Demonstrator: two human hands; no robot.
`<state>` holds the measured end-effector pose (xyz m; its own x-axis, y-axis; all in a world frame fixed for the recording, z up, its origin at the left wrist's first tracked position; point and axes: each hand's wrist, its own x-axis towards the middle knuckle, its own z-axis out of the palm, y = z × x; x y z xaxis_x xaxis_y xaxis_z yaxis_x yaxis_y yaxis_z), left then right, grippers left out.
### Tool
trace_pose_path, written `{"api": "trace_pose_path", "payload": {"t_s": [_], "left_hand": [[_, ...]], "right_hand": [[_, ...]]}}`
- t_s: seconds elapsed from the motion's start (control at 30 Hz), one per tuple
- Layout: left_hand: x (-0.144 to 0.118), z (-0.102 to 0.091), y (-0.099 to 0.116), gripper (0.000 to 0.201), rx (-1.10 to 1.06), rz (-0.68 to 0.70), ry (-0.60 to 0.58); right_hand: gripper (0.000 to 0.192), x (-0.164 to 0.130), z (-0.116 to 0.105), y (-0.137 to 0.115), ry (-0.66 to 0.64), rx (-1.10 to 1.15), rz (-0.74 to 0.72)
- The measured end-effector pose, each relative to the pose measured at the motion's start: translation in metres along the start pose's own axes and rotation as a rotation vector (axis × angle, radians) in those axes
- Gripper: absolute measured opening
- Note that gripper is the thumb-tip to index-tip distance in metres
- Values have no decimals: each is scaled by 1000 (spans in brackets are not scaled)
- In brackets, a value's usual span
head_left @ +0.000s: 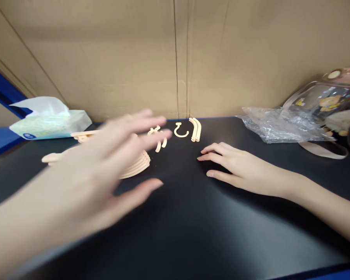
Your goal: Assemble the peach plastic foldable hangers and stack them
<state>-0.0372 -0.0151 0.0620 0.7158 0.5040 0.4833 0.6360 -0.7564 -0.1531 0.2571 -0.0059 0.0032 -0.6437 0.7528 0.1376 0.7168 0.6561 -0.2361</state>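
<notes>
My left hand [113,163] is raised over the left of the black table, slightly blurred, fingers stretched out and thumb apart, holding nothing. Behind and under it lies a stack of curved cream plastic pieces [138,165], partly hidden by the hand. Small cream hooks [162,142] lie just past its fingertips. Farther along is a single cream hanger hook [181,135], and beside it a pair of bent cream bars [196,130]. My right hand [230,165] hovers low or rests over the table, nearest to those bars, fingers loosely apart with nothing in them.
A tissue box [54,122] stands at the back left. On the right are a crumpled clear plastic bag [274,124] and a transparent bag with a strap [323,97]. A cardboard wall [134,58] closes off the back of the black table [186,225].
</notes>
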Motion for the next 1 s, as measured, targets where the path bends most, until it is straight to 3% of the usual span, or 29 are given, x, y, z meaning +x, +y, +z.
{"api": "trace_pose_path", "payload": {"t_s": [0.07, 0.13, 0.33, 0.57, 0.7, 0.87, 1.0], "left_hand": [[0, 18, 20, 51, 52, 124, -81], [-1, 34, 33, 56, 39, 102, -196], [15, 59, 46, 80, -155, -192, -609], [41, 86, 50, 76, 69, -406, -534], [45, 94, 50, 77, 87, -427, -496], [52, 96, 51, 78, 75, -444, -436], [53, 98, 48, 78, 24, -431, -402]], "right_hand": [[40, 0, 0, 1, 5, -4, -8], [41, 0, 1, 2, 12, -10, -15], [40, 4, 2, 1, 52, -11, -8], [32, 16, 4, 2, 160, -3, 105], [35, 29, 5, 10, 219, -50, 121], [49, 48, 8, 20, 159, -72, 151], [38, 57, 10, 20, 193, -82, 182]]}}
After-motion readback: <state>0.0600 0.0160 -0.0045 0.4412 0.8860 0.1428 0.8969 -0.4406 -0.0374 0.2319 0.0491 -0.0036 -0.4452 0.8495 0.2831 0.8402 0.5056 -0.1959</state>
